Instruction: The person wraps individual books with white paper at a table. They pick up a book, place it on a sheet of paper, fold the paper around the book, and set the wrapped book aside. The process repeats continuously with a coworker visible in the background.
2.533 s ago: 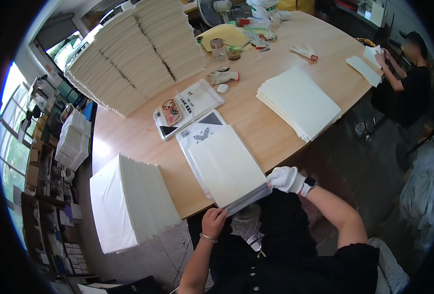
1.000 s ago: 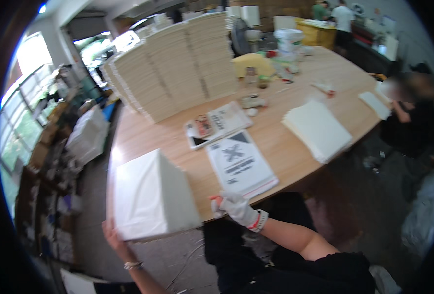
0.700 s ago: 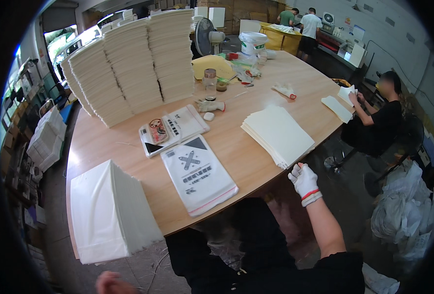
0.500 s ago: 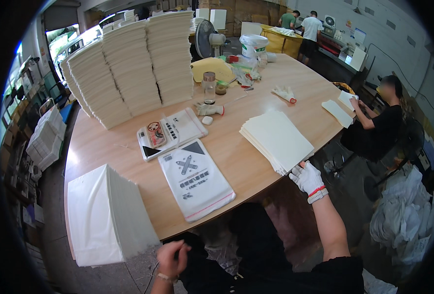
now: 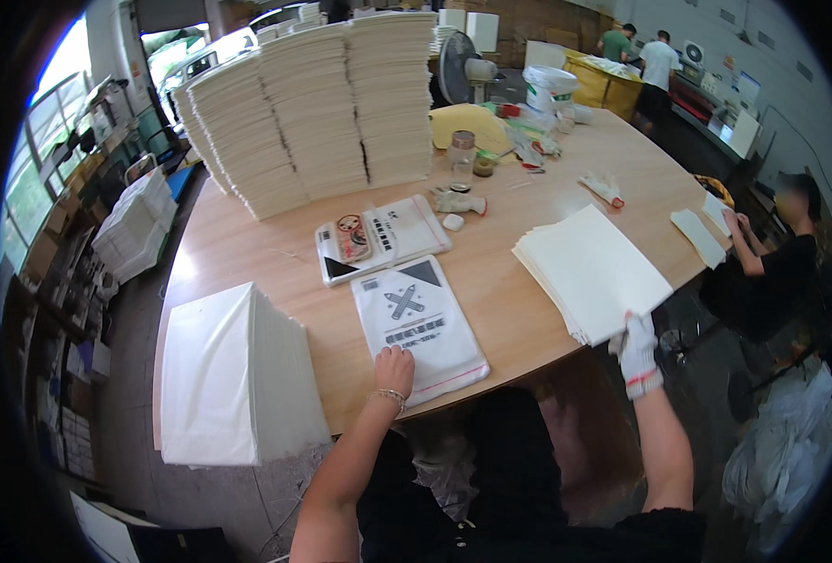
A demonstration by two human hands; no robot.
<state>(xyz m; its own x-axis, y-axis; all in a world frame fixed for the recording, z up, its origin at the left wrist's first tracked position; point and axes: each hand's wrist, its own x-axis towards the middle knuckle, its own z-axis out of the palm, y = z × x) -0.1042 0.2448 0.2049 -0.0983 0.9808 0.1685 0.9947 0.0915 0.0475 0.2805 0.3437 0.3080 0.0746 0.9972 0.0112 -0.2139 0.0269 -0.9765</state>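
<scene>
A flat stack of printed clear-and-white plastic bags (image 5: 425,310) lies near the table's front edge. My bare left hand (image 5: 395,369) is on its left edge, fingers bent and pressed together against the top bag. To the right, a fanned pile of cream paper sheets (image 5: 594,267) sits at the table edge. My right hand (image 5: 637,355), in a white knit glove with a red band, is closed on the pile's near right corner, thumb on top. The fingers beneath are partly hidden.
A tall block of stacked paper (image 5: 312,117) stands at the back left, a white-wrapped stack (image 5: 209,375) at the front left. Behind the bags lie another bag pack (image 5: 406,225), a glove (image 5: 460,202) and a glass jar (image 5: 462,159). A co-worker (image 5: 782,235) sits at the right.
My left hand has come up from below the table edge onto the plastic bags. My right hand stays at the paper's corner. The whole view has shifted.
</scene>
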